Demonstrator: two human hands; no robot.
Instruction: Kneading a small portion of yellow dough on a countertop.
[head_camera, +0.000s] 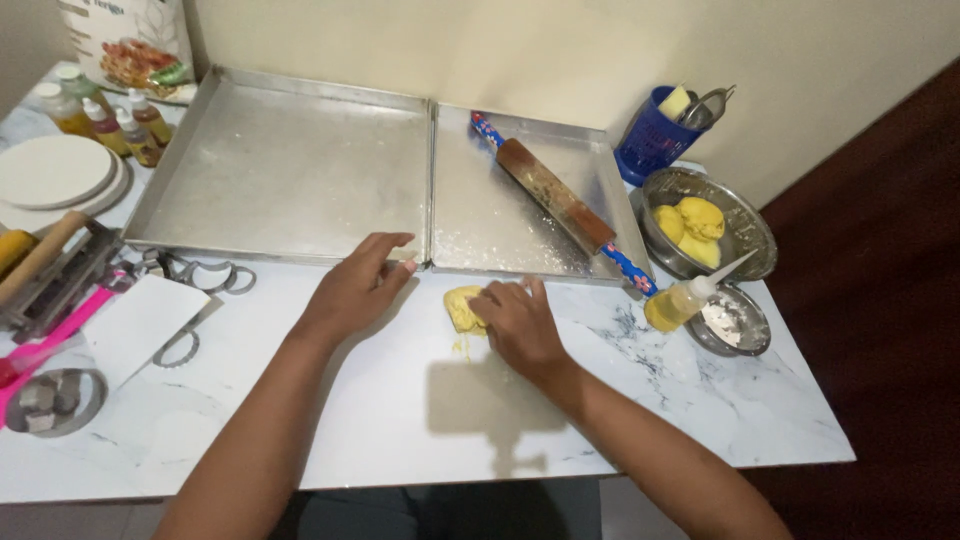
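Note:
My right hand (516, 322) presses down on a small lump of yellow dough (461, 306) lying on the white marble table (400, 400). Part of the dough is hidden under the fingers. My left hand (357, 283) rests flat on the table just left of the dough, fingers apart, its fingertips near the front edge of the right metal tray (470, 225). A wooden rolling pin (556, 200) with blue patterned handles lies diagonally across that tray.
A larger metal tray (280, 170) sits left of the right one. A steel bowl (745, 245) holds more yellow dough balls (692, 228). A squeeze bottle (685, 298) leans on a small flour dish (735, 322). Ring cutters (205, 278), white plates (50, 172), small bottles (100, 120) and a blue utensil cup (652, 140) stand around.

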